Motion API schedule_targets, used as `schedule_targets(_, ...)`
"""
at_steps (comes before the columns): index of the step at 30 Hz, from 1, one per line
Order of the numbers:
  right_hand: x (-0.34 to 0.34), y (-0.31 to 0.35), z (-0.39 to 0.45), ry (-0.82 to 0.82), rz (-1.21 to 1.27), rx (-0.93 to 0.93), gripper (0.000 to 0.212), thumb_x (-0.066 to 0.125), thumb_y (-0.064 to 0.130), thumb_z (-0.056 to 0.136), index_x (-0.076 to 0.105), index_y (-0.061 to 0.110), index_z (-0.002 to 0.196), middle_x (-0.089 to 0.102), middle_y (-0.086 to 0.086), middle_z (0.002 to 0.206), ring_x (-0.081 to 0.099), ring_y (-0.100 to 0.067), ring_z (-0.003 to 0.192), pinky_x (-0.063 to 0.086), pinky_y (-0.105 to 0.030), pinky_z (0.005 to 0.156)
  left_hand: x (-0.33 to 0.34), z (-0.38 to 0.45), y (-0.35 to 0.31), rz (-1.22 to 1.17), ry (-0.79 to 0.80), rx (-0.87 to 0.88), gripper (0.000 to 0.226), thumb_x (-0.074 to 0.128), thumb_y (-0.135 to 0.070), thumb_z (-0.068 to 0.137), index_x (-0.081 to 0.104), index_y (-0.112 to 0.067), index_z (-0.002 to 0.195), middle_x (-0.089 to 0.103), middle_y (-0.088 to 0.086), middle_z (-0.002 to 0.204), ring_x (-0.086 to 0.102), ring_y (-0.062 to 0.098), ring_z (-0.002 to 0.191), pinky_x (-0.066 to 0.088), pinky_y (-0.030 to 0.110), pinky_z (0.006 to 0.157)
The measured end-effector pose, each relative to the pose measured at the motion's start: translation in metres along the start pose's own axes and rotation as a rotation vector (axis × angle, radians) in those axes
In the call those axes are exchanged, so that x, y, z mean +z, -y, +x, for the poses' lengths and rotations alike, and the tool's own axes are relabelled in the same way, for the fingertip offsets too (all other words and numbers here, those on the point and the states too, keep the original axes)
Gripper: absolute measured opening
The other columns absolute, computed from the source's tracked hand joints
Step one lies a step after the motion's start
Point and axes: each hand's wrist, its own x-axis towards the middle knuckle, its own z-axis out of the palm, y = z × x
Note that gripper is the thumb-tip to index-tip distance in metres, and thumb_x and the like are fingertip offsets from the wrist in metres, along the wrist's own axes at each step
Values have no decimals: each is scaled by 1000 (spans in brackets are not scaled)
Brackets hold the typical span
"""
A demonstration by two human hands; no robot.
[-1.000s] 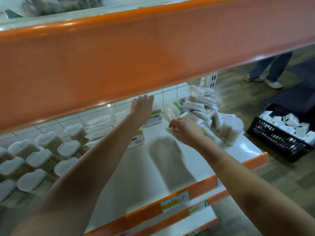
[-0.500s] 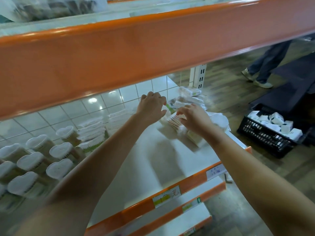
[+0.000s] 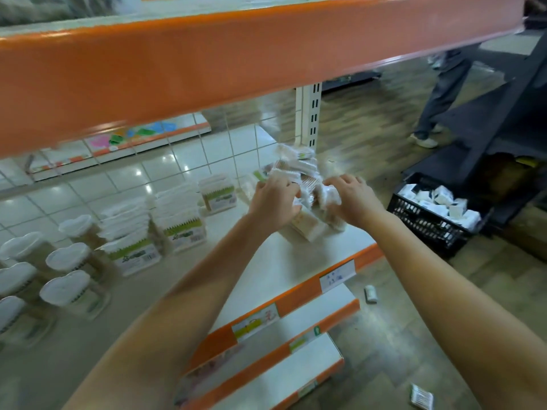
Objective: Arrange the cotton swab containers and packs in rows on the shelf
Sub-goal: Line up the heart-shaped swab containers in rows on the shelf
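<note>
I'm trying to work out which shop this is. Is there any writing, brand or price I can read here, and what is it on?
No text reads clearly.
White price tag on the shelf edge: blue handwritten marks, too blurred.
Green labels on the swab boxes: too small.
Lower shelf tags: blurred.
Packs in the black crate: illegible.
</note>
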Motion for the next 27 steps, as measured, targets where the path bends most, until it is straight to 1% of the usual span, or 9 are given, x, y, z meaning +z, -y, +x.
schedule_targets(5, 10, -6, -3, 94, 94, 79, 50, 48, 19, 93, 35, 20, 141, 34, -10, 143, 36, -36, 126, 34, -42, 103, 11, -11, -17, -8, 22, 9, 30, 54, -33, 89, 59, -19, 114, 55, 3, 122, 44, 24, 117, 33, 35, 93)
schedule_targets(7, 14, -6, -3, 80, 156, 88, 48, 49, 18, 93, 37, 18, 139, 34, -12, 141, 44, -37, 118, 39, -40, 95, 13, -12, -20, -6, 45, -15, 30, 53, -34, 89, 58, -18, 115, 54, 4, 123, 43, 25, 119, 33, 35, 94)
schedule_targets(10, 17, -6, -4, 49, 176, 66, 44, 51, 15, 91, 39, 15, 134, 34, -14, 137, 55, -35, 99, 41, -33, 73, 16, -12, -24, -1, 54, -31, 31, 51, -35, 89, 57, -18, 115, 55, 4, 123, 44, 25, 119, 33, 36, 95)
schedule_targets(12, 16, -6, -4, 49, 175, 65, 43, 52, 14, 91, 40, 14, 132, 35, -14, 137, 57, -35, 94, 42, -33, 71, 17, -15, -25, -22, 39, -36, 30, 52, -35, 89, 59, -18, 113, 57, 4, 120, 46, 24, 118, 35, 35, 95)
schedule_targets(15, 11, -8, -4, 48, 201, 97, 42, 55, 14, 89, 42, 14, 129, 37, -13, 134, 56, -35, 92, 44, -35, 73, 19, -22, -22, -67, 15, -50, 30, 54, -39, 90, 62, -18, 110, 60, 3, 114, 49, 24, 113, 35, 34, 92)
schedule_targets(19, 7, -14, -10, 6, 310, 134, 40, 60, 13, 86, 42, 13, 122, 40, -11, 128, 53, -32, 88, 43, -34, 68, 20, -30, -18, -80, -5, -55, 30, 56, -38, 90, 64, -16, 109, 62, 4, 108, 52, 24, 107, 36, 32, 88)
schedule_targets(22, 1, -17, -17, -46, 414, 145, 38, 62, 14, 85, 44, 14, 119, 43, -8, 123, 49, -24, 87, 40, -31, 63, 17, -35, -16, -103, -11, -57, 29, 56, -35, 89, 65, -15, 108, 62, 5, 106, 53, 24, 105, 34, 31, 84)
schedule_targets(25, -6, -19, -25, -112, 518, 146, 38, 67, 18, 84, 49, 16, 117, 42, -3, 115, 47, -17, 84, 38, -22, 55, 14, -42, -16, -120, -40, -69, 28, 57, -34, 89, 67, -13, 105, 64, 5, 102, 55, 24, 101, 34, 30, 79)
schedule_targets(27, -11, -19, -31, -141, 571, 147, 38, 68, 18, 84, 51, 16, 117, 43, -3, 115, 48, -16, 82, 43, -22, 57, 12, -47, -18, -124, -39, -86, 28, 56, -33, 89, 66, -14, 106, 64, 5, 102, 54, 24, 101, 32, 29, 78)
